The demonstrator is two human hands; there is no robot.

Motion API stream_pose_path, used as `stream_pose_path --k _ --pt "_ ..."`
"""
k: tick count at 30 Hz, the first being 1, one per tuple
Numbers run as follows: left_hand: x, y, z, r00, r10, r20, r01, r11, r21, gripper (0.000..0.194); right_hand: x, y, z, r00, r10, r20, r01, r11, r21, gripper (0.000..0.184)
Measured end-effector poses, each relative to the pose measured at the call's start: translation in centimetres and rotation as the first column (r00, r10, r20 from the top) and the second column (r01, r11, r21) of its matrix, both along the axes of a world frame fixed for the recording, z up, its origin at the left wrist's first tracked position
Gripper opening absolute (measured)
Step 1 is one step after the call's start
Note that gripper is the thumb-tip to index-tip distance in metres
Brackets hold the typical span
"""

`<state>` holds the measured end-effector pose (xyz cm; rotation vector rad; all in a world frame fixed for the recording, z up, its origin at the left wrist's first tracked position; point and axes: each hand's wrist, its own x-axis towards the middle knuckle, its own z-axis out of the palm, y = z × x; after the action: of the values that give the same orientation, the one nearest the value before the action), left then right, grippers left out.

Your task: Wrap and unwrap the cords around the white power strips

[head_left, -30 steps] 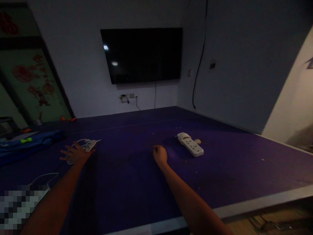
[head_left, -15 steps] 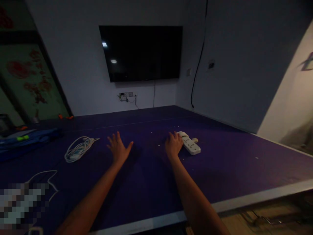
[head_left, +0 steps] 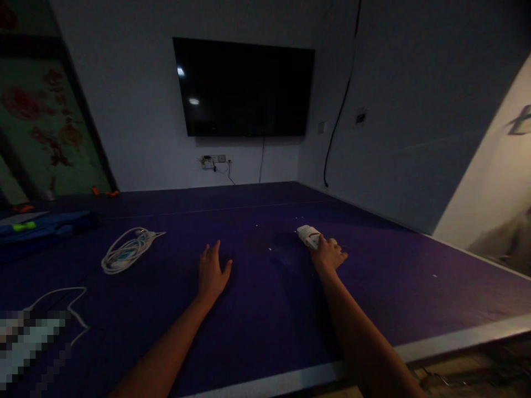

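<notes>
My right hand (head_left: 327, 254) lies over a white power strip (head_left: 307, 236), its fingers bent around the near part of it. The strip's far end, with cord wound around it, shows past my thumb, while most of its socket face is hidden under the hand. My left hand (head_left: 213, 273) is held over the purple surface (head_left: 249, 309) with fingers and thumb apart and nothing in it. Farther left lies a coiled white cable (head_left: 128, 251).
A blue cloth item (head_left: 62, 225) lies at the far left, with small orange objects (head_left: 112, 193) behind it. Another white cord (head_left: 77, 307) runs at the near left. A television (head_left: 246, 88) hangs on the back wall. The surface has a pale front edge (head_left: 290, 378).
My right hand has moved right, from beside the power strip's far end onto the strip. My left hand has shifted slightly right and nearer, its fingers less spread.
</notes>
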<state>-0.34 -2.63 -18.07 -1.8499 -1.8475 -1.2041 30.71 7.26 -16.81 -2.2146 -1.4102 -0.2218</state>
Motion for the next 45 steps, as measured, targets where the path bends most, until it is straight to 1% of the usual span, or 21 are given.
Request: stream_pose_path --k 3,6,8,10,11,12,14,16,17,18,19,21,22,23,25,30,36,38,40,43,45 --pt "0.8 -0.5 0.2 0.999 -0.036 0.023 0.037 0.997 -0.062 0.056 -0.4 -0.7 0.7 1.000 0.002 -0.026 0.000 0.997 0.076 0.047" --pt "1.5 -1.0 0.6 0.997 -0.060 0.057 0.065 0.994 -0.086 0.052 -1.4 -1.6 2.1 0.991 0.035 -0.127 -0.008 0.978 0.207 0.050" --pt "1.9 -1.3 0.8 0.993 -0.076 0.093 0.084 0.993 -0.083 0.051 -2.5 -2.2 3.1 0.963 0.121 -0.242 -0.043 0.952 0.304 0.056" --pt "2.1 -1.4 0.9 0.984 -0.106 0.144 0.117 0.991 -0.068 0.051 -4.0 -2.9 3.8 0.870 0.303 -0.388 -0.134 0.905 0.404 0.059" --pt "2.2 -1.5 0.9 0.975 -0.129 0.180 0.142 0.988 -0.059 0.051 -4.9 -3.2 4.1 0.781 0.419 -0.463 -0.195 0.868 0.456 0.058" --pt "2.2 -1.5 1.0 0.961 -0.155 0.227 0.171 0.984 -0.050 0.053 -5.9 -3.5 4.2 0.656 0.537 -0.530 -0.260 0.821 0.509 0.056" --pt "2.3 -1.5 1.0 0.906 -0.212 0.366 0.240 0.970 -0.031 0.057 -8.0 -4.3 4.1 0.359 0.670 -0.650 -0.321 0.742 0.588 0.053" --pt "2.4 -1.4 1.1 0.789 -0.254 0.560 0.308 0.951 -0.003 0.059 -10.1 -5.1 3.8 0.078 0.622 -0.779 -0.334 0.753 0.567 0.054" --pt "2.5 -1.4 1.2 0.702 -0.255 0.665 0.337 0.942 0.006 0.060 -10.9 -5.6 3.6 -0.027 0.574 -0.818 -0.343 0.763 0.547 0.053" --pt "2.5 -1.3 1.2 0.602 -0.241 0.762 0.363 0.932 0.008 0.062 -11.7 -6.0 3.3 -0.104 0.545 -0.832 -0.360 0.759 0.542 0.052" --pt "2.6 -1.2 1.3 0.495 -0.215 0.842 0.390 0.921 0.006 0.064 -12.3 -6.4 3.1 -0.146 0.532 -0.834 -0.375 0.750 0.545 0.051" --pt "2.8 -1.2 1.5 0.304 -0.155 0.940 0.440 0.898 0.006 0.065 -13.0 -7.1 2.8 -0.164 0.543 -0.823 -0.412 0.721 0.558 0.049" --pt "3.0 -1.3 1.6 0.234 -0.136 0.963 0.462 0.887 0.013 0.064 -13.2 -7.4 2.7 -0.155 0.556 -0.817 -0.431 0.706 0.562 0.048" --pt "3.2 -1.4 1.7 0.183 -0.126 0.975 0.480 0.877 0.024 0.062 -13.3 -7.6 2.6 -0.144 0.567 -0.811 -0.452 0.691 0.564 0.048" --pt "3.5 -1.7 1.9 0.131 -0.118 0.984 0.514 0.857 0.034 0.056 -13.6 -8.0 2.5 -0.137 0.580 -0.803 -0.479 0.670 0.566 0.048" --pt "4.1 -2.2 2.1 0.147 -0.113 0.983 0.561 0.828 0.011 0.045 -14.2 -8.3 2.1 -0.176 0.579 -0.796 -0.459 0.667 0.587 0.051" --pt "4.4 -2.6 2.2 0.284 -0.190 0.940 0.595 0.804 -0.017 0.055 -14.2 -8.0 1.4 -0.207 0.522 -0.827 -0.445 0.703 0.555 0.051" --pt "4.4 -2.6 2.3 0.258 -0.191 0.947 0.612 0.791 -0.007 0.060 -14.2 -7.9 1.3 -0.206 0.514 -0.833 -0.438 0.712 0.548 0.049" --pt "4.3 -2.6 2.3 0.190 -0.159 0.969 0.614 0.789 0.009 0.064 -14.2 -7.8 1.2 -0.201 0.520 -0.830 -0.430 0.715 0.551 0.047" --pt "4.1 -2.6 2.4 0.092 -0.089 0.992 0.597 0.802 0.017 0.066 -14.3 -7.8 1.2 -0.187 0.556 -0.810 -0.426 0.697 0.577 0.045" --pt "4.0 -2.6 2.5 0.060 -0.055 0.997 0.597 0.802 0.009 0.065 -14.4 -7.9 1.1 -0.174 0.574 -0.800 -0.437 0.683 0.585 0.045"
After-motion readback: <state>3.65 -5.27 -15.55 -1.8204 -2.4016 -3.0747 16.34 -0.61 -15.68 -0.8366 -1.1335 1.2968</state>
